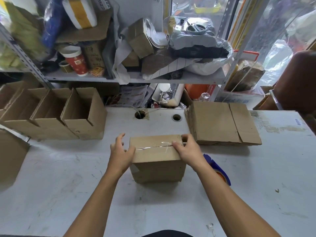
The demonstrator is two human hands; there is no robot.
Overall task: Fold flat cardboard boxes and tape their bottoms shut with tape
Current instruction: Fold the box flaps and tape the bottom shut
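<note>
In the head view, a small brown cardboard box [156, 158] stands on the scuffed white table [256, 194] at the centre of the frame, its closed flaps facing up with a strip of clear tape [153, 146] running along the seam between them. The left hand [120, 152] lies against the box's left end, thumb resting on the top face at the end of the tape and the fingers spread and loosely bent beside the box, holding nothing. The right hand [185, 147] curls over the box's upper right edge, thumb pressed on the tape near the seam and fingers hooked over the far corner. Just right of the box, partly hidden by the right forearm, lies a blue tape dispenser [217, 170] with an orange-cored roll. To the centre right of the frame, a stack of flat brown cardboard blanks [220, 124] rests on the table. At centre left, a row of open-topped assembled cardboard boxes [68, 113] stands side by side. Across the upper frame, a white metal shelf [102, 79] holds cluttered cartons, bags and a red-and-white cup [76, 60].
</note>
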